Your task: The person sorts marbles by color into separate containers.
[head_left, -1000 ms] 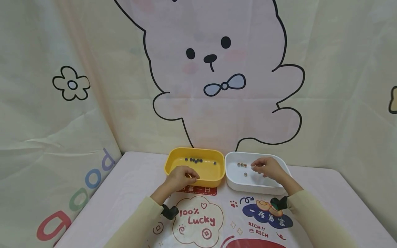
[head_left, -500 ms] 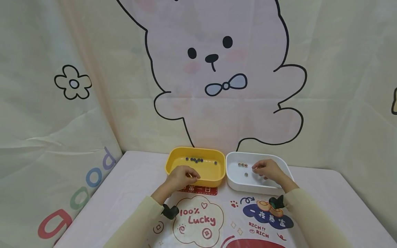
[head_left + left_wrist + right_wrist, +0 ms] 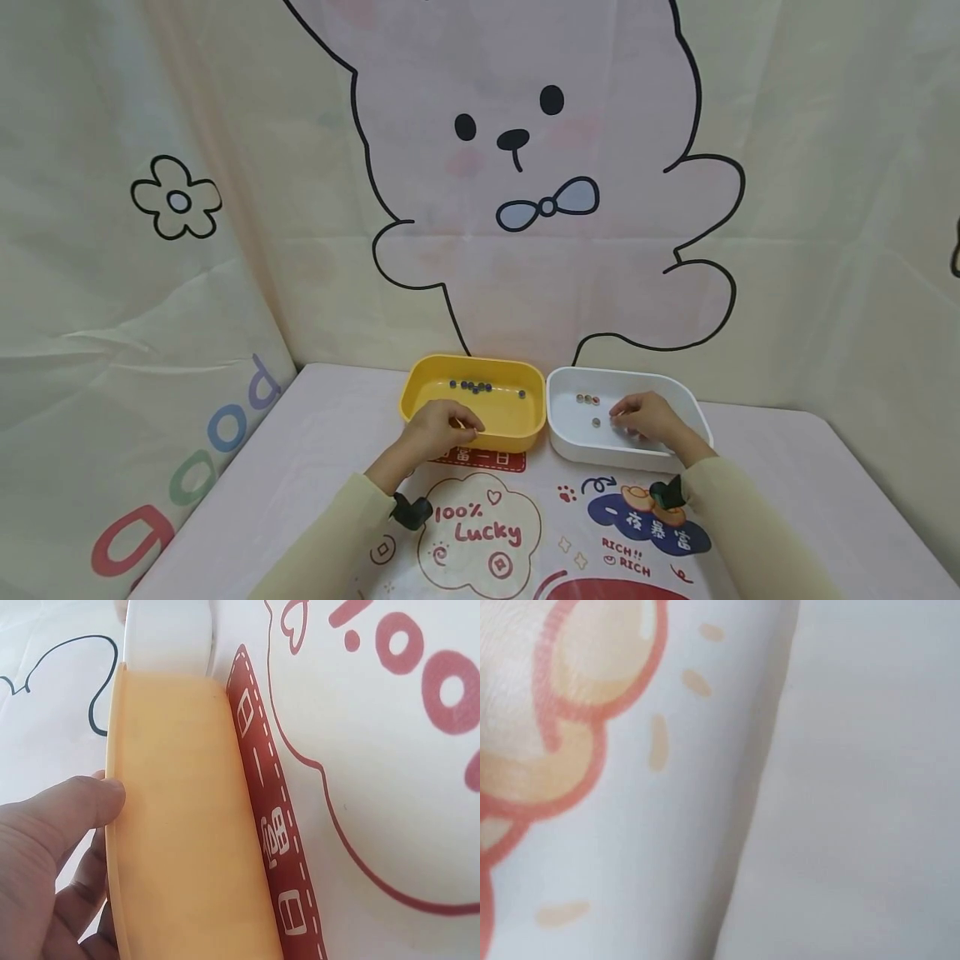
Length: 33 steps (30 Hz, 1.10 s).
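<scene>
In the head view, my left hand (image 3: 444, 429) is at the near rim of the yellow tray (image 3: 528, 429). The left wrist view shows the thumb of this left hand (image 3: 45, 847) lapping over the rim of the yellow tray (image 3: 180, 825), its fingers curled behind the wall. My right hand (image 3: 651, 417) reaches down inside the white tray (image 3: 577, 448), fingertips low over its floor; I cannot tell whether they pinch a bead. Left of those fingertips lies a single small bead (image 3: 596, 423), with a short row of beads (image 3: 588, 400) behind it.
Several dark beads (image 3: 476, 387) lie along the back of the yellow tray. Both trays stand side by side on a printed tablecloth (image 3: 480, 533), before a cartoon backdrop (image 3: 615, 283). The right wrist view holds only printed cloth (image 3: 682, 847) and a pale blurred surface (image 3: 862, 780).
My right hand has lowered slightly inside the white tray, and its forearm has shifted a little left. The left hand holds its place at the yellow rim. The head view has shifted slightly.
</scene>
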Tool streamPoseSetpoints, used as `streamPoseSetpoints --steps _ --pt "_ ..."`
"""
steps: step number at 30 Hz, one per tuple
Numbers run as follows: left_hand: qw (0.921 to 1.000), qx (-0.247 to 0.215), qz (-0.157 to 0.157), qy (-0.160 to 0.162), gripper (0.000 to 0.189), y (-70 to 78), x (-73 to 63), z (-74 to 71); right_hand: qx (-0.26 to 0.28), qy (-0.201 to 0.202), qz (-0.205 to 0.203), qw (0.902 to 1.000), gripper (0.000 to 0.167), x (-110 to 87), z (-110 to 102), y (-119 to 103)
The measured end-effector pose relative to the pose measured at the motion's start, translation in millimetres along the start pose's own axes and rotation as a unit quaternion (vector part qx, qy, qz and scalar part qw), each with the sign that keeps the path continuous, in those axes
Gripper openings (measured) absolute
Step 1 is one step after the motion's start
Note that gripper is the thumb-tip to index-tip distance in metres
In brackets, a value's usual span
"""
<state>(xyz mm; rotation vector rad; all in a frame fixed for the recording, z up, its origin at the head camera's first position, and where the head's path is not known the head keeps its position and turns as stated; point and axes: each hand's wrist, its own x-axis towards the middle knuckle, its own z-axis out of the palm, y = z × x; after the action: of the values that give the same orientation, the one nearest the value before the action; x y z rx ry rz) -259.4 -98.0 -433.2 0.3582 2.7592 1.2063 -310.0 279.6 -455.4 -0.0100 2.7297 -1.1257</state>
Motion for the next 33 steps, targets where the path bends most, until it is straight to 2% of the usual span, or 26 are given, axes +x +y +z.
streamPoseSetpoints --steps 8,17,24,29,33 --pt "1.0000 -0.004 -0.005 -0.002 0.006 0.7 1.0 0.1 -0.011 0.001 0.007 0.9999 0.022 4.1 2 5" --pt "1.0000 -0.002 0.000 -0.005 0.006 1.4 -0.2 -0.2 -0.012 -0.004 0.003 0.9999 0.021 10.4 4 11" --pt "1.0000 0.004 0.006 -0.004 0.006 -0.3 1.3 0.1 -0.018 -0.003 0.016 0.9997 0.021 9.7 5 10" --pt "0.9999 0.008 0.010 -0.002 0.006 -1.7 2.5 0.7 -0.021 -0.006 0.022 0.9995 0.028 8.0 3 8" --pt "0.9998 0.012 0.015 -0.001 0.006 -1.8 2.5 0.8 -0.028 -0.008 0.009 0.9995 0.036 4.5 0 6"
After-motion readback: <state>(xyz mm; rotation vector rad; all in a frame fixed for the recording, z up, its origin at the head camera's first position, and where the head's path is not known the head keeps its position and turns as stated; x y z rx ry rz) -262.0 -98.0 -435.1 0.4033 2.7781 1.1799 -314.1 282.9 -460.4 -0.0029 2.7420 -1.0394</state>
